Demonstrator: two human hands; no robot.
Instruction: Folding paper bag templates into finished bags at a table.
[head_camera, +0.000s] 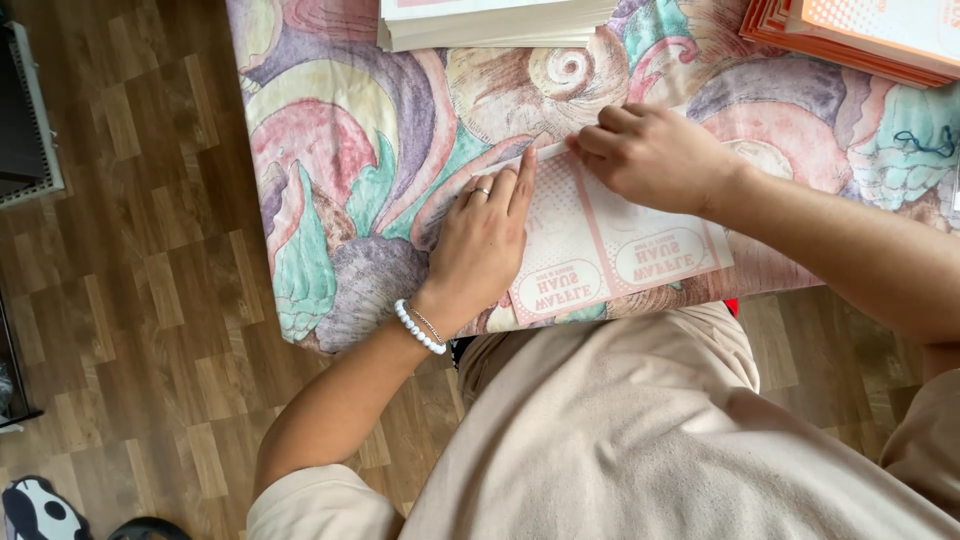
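Printed sheet: a pale pink and white flat card with round labels, lying at the near edge of the table, just in front of your lap.
Table: covered by a cloth patterned with large shells in pink, green and purple.
Left hand: lies flat on the sheet's left part, fingers together and stretched toward its far edge, clamped on nothing.
Right hand: fingers curled together, pinching and pressing the sheet's far edge where it seems to turn over.
Doing it well: keep your left palm heavy so the sheet cannot slide, and run your right fingertips along the edge in one line for a sharp crease.
Far edge of table: a cream paper stack; an orange stack at the far right corner.
Hard to tell: the fold itself is under your right fingers; both stacks are cut off.
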